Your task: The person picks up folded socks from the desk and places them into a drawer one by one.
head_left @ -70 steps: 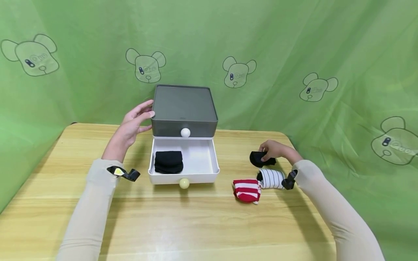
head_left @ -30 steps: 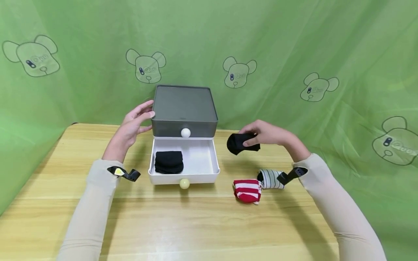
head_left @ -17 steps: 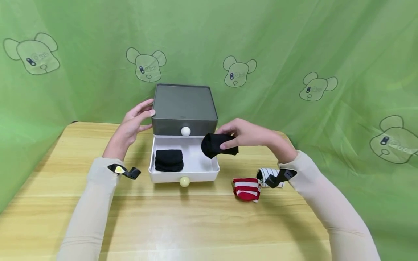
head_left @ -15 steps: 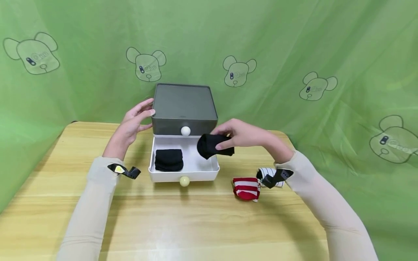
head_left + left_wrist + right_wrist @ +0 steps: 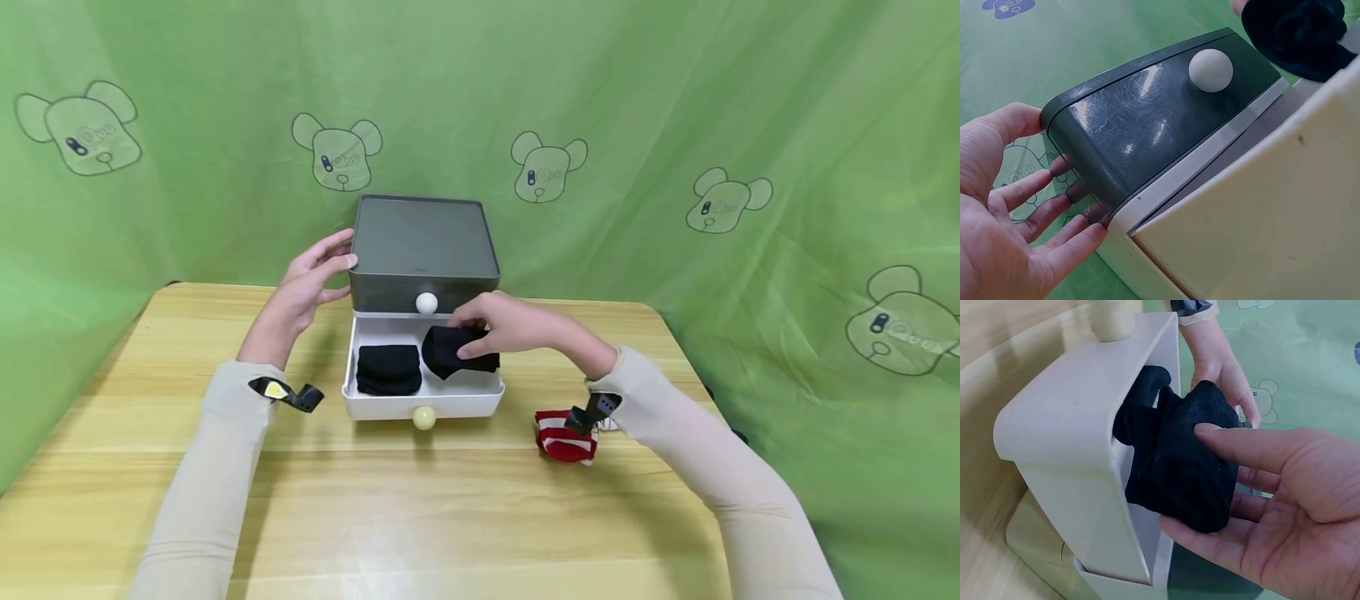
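Near the centre of the frame, the fingers of the right hand [image 5: 517, 323] are clamped on a black cloth bundle [image 5: 444, 348] at the right half of the white drawer [image 5: 382, 408]. The left hand [image 5: 296, 292], fingers spread apart, touches the left side of the grey cabinet [image 5: 422, 237]. A folded black cloth [image 5: 388, 369] occupies the drawer's left half. Lower right, a red-and-white striped cloth [image 5: 551, 443] rests on the desk [image 5: 420, 517].

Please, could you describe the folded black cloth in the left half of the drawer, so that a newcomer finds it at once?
On the wooden table stands a two-tier drawer unit, its white lower drawer pulled open. In the head view, the folded black cloth lies in that drawer's left half. The right hand grips the black bundle beside it; this one lies unheld.
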The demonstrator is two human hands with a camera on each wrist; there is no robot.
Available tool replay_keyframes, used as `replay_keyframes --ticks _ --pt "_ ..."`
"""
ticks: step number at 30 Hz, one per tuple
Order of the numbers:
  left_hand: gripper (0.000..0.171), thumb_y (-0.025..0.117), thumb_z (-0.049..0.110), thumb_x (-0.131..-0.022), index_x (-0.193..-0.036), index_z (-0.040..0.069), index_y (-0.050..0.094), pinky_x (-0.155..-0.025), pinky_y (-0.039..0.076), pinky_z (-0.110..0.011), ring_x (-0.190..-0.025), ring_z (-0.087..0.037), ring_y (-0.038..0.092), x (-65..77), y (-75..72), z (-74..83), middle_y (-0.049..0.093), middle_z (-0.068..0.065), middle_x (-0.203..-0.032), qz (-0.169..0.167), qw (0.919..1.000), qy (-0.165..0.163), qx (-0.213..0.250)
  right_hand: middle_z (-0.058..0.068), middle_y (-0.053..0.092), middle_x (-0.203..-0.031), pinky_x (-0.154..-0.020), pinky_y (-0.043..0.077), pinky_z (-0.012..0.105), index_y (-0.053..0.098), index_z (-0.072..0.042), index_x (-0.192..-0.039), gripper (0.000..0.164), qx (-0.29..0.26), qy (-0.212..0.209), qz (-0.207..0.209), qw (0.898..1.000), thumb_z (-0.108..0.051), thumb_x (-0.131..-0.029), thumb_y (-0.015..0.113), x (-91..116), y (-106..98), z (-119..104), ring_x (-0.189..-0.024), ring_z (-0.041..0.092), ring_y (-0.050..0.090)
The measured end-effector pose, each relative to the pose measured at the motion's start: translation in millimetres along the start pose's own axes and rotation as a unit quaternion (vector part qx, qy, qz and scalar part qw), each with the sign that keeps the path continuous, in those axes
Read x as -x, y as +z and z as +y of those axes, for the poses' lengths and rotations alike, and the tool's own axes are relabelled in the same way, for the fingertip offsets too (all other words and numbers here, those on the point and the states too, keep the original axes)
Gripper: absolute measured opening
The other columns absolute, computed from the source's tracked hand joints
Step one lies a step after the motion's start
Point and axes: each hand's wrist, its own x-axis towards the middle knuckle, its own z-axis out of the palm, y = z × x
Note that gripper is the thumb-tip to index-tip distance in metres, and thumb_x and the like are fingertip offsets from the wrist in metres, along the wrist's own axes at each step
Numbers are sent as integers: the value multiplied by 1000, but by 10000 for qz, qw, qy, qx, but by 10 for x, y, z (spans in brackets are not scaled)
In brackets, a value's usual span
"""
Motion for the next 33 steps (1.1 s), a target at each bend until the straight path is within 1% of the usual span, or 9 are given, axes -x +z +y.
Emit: replay_keyframes --ticks 3,7,12,17,24,33 --pt "63 65 20 -99 -157 23 40 -122 35 -56 -117 -6 53 1 2 -3 50 8 -136 -4 10000 -10 18 7 74 -107 -85 58 33 71 -5 -119 29 12 66 -57 10000 -17 -93 75 -45 35 6 -90 17 64" --pt "63 65 20 -99 -157 23 40 -122 36 -55 -116 -6 53 -3 3 -8 52 12 -129 -7 10000 -19 27 7 74 -105 -83 57 31 72 -4 -117 28 84 93 -110 9999 -17 -93 75 -96 70 13 -88 17 63" --pt "62 64 21 -100 -157 23 40 -120 38 -53 -115 -5 54 -18 0 -12 52 11 -132 1 10000 42 -32 8 73 -104 -83 57 31 72 -4 -115 25 163 150 -161 9996 -15 -93 74 -140 96 7 -88 17 62" --pt "63 64 20 -99 -157 22 40 -121 36 -56 -115 -6 55 -24 -1 -16 52 11 -132 -2 10000 40 -24 9 73 -107 -87 57 34 72 -4 -116 25 263 209 -245 9991 -16 -94 74 -170 135 22 -93 19 64" --pt "63 64 20 -100 -157 22 40 -121 36 -57 -116 -8 54 -23 -7 -14 52 11 -132 40 10000 63 -29 9 74 -108 -91 57 36 72 -3 -116 25 491 155 -220 9984 -15 -94 73 -227 230 92 -97 20 65" --pt "63 64 21 -100 -158 22 39 -120 38 -54 -116 -6 53 -19 -15 -20 51 11 -131 49 9999 46 -114 8 72 -101 -87 56 34 72 -3 -110 20 548 87 -281 9981 -13 -93 74 -278 305 139 -92 18 63"
